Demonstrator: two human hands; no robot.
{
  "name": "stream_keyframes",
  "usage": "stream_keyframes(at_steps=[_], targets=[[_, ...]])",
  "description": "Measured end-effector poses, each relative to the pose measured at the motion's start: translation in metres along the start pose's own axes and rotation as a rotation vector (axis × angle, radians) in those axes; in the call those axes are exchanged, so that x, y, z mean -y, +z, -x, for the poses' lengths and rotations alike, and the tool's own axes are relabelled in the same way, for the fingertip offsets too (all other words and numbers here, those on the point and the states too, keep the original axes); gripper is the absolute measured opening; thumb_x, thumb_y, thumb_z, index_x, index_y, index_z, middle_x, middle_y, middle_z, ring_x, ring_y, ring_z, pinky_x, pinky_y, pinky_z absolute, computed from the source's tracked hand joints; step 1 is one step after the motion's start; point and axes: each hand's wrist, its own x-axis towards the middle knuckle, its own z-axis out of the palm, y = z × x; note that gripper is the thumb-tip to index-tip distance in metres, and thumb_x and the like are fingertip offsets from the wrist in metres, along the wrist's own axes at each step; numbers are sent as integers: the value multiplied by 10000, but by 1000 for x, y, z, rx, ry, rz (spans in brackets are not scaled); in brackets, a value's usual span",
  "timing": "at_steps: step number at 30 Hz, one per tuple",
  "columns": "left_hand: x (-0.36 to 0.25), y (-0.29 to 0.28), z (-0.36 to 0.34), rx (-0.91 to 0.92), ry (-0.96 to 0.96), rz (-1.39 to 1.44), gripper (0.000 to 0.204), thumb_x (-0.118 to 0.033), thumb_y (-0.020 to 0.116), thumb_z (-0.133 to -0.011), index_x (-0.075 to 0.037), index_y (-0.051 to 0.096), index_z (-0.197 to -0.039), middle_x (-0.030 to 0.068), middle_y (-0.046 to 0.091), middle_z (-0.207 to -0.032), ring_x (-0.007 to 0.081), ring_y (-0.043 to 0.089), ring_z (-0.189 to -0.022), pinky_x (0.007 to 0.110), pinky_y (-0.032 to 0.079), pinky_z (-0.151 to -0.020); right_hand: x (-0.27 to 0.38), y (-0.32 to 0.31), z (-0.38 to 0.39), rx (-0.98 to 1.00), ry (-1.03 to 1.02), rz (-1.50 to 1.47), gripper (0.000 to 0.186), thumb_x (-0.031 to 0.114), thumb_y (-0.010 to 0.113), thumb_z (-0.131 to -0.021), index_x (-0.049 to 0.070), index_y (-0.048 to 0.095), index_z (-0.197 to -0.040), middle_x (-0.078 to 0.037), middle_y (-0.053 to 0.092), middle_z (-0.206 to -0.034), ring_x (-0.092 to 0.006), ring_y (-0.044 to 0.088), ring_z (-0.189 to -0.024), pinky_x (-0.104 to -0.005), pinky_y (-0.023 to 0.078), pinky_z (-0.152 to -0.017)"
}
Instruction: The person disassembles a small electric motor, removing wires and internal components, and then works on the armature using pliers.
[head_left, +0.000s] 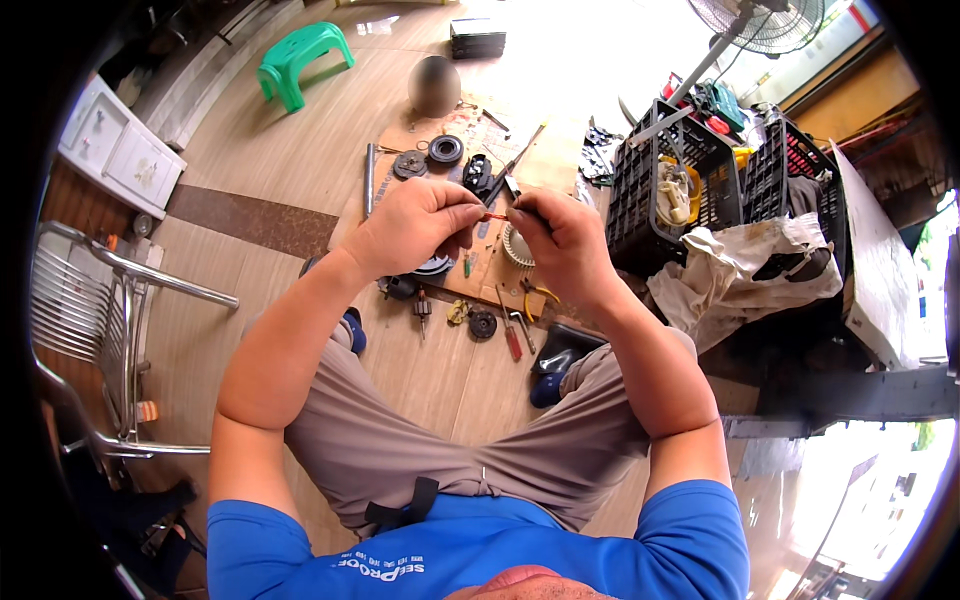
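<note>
Both our left hand and right hand pinch a thin reddish strand above the cardboard; we're probably twisting it, which next calls for steady tension.

The view looks down and forward from the person's head, through the left of two side-by-side fisheye cameras. The shirt is nearest, the left hand and right hand mid-picture, the floor farther. It spans from chair to crates.
</note>
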Motion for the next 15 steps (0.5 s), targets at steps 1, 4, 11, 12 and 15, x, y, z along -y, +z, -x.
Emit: stream_keyframes(at_steps=[1, 4, 11, 12, 15], targets=[[1, 4, 1, 16, -21, 83, 204, -158, 583, -988, 23, 677, -974, 18, 630, -694, 63, 587, -604, 217, 474, -540, 0, 0, 0, 3, -2, 0, 93, 66, 668, -880, -18, 645, -914, -154, 632, -794, -273, 613, -724, -346, 483, -661], [-1, 8, 2, 63, -77, 162, 209, -171, 557, -1004, 7, 653, -1054, 9, 624, -717, 66, 568, -611, 215, 474, -565, -1, 1, 0, 26, -10, -14, 77, 54, 665, -872, -12, 638, -902, -155, 630, -800, -295, 618, -733, -358, 488, -665], [-1, 10, 2, 27, -136, 333, 198, -169, 547, -1005, -13, 634, -920, 9, 602, -688, 70, 558, -601, 214, 454, -545, -3, 6, -4, 1, -210, 74, 73, 34, 653, -865, 12, 629, -929, -147, 614, -809, -321, 617, -750, -375, 493, -648], [0, 10, 1, 18, -110, 341, 188, -157, 550, -1000, -16, 629, -903, 7, 594, -678, 69, 551, -596, 213, 448, -541, -3, 6, -4, -6, -237, 93, 78, 34, 654, -864, 12, 627, -934, -147, 610, -807, -321, 615, -744, -376, 493, -644], [-2, 11, 2, 0, -69, 290, 181, -142, 554, -997, -11, 630, -898, -1, 581, -667, 64, 531, -587, 213, 434, -538, -1, 5, -5, -9, -234, 89, 72, 33, 655, -860, 15, 627, -924, -147, 606, -807, -327, 612, -750, -373, 491, -642]])
